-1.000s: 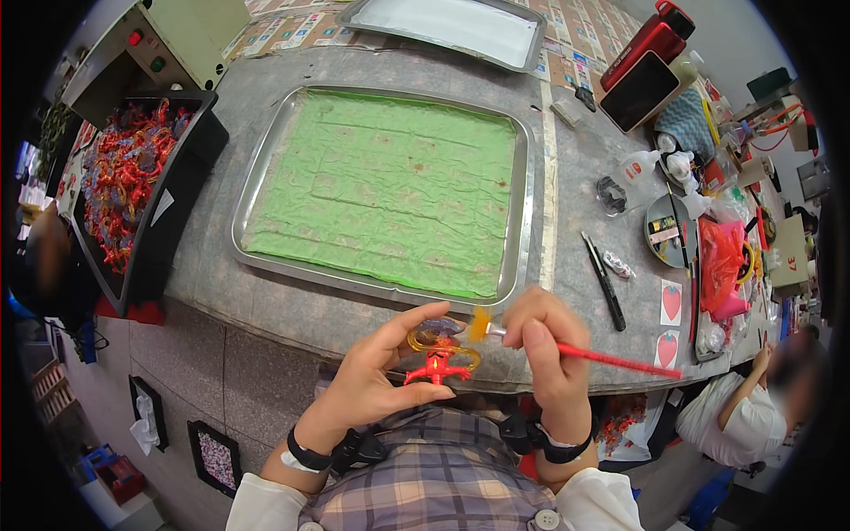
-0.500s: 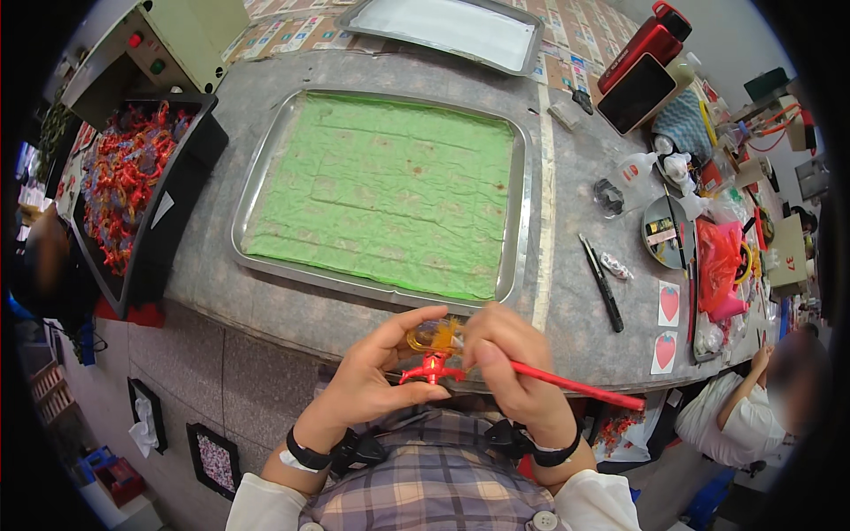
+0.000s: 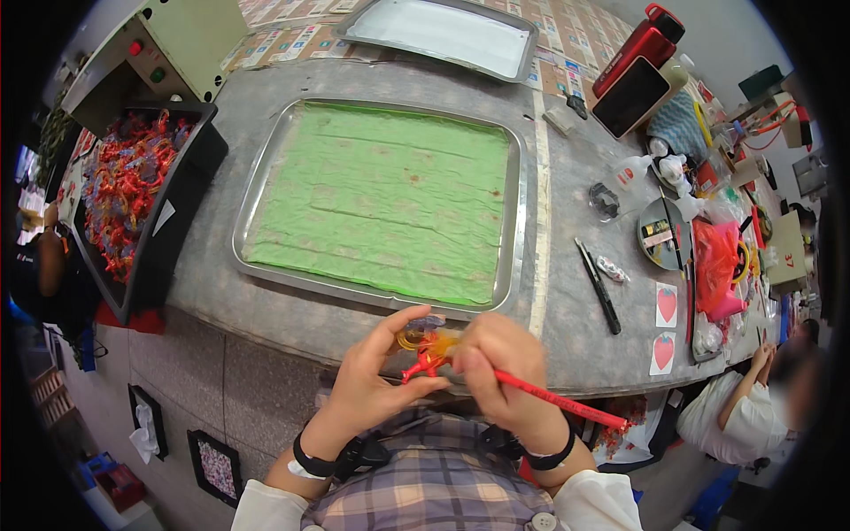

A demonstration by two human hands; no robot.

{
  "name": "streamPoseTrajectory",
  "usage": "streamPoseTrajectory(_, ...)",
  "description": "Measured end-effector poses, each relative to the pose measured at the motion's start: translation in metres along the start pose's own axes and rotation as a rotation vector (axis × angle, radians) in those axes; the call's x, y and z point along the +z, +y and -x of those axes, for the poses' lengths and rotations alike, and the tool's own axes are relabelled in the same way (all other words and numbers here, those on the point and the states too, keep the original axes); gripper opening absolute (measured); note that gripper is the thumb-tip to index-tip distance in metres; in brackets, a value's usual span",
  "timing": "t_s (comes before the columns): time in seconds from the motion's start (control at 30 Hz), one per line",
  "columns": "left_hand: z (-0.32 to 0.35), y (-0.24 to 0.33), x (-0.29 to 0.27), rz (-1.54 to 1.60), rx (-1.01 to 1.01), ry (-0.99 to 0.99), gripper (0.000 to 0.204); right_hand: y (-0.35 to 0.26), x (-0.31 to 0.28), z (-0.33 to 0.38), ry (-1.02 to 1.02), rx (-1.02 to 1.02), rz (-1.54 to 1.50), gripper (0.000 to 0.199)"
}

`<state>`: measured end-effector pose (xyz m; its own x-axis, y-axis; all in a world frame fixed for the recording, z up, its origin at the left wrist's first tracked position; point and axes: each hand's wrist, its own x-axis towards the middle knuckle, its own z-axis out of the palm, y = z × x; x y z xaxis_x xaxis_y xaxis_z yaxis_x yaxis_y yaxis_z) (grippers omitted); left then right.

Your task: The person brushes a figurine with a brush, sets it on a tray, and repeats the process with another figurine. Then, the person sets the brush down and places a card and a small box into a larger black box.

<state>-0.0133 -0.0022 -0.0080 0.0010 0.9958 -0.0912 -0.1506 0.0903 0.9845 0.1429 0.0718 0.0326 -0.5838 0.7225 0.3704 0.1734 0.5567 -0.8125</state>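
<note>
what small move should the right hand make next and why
Probably a light sweep of the brush over the red figure: the right hand grips the brush with its yellow bristles at the figure, which the left hand holds.

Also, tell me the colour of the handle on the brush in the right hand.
The brush handle is red, best seen in the head view.
</note>
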Motion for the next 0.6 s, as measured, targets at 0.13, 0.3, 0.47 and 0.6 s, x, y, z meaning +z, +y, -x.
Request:
streamPoseTrajectory(0.13, -0.001, -0.004, 0.004, -0.355, 0.180, 0.071, 0.068, -0.001, 0.002, 0.003, -0.034, 0.066, 0.059, 0.011)
streamPoseTrajectory(0.3, -0.003, -0.004, 0.009, -0.418, 0.264, 0.103, 0.068, -0.001, 0.004, 0.005, 0.042, 0.111, -0.035, 0.013)
streamPoseTrajectory(0.47, -0.002, -0.004, 0.013, -0.296, 0.207, 0.202, 0.063, 0.002, 0.008, 0.006, 0.108, 0.116, 0.004, 0.010)
streamPoseTrajectory(0.6, -0.003, -0.005, 0.013, -0.401, 0.228, 0.177, 0.064, 0.003, 0.010, 0.006, 0.140, 0.069, -0.041, 0.010)
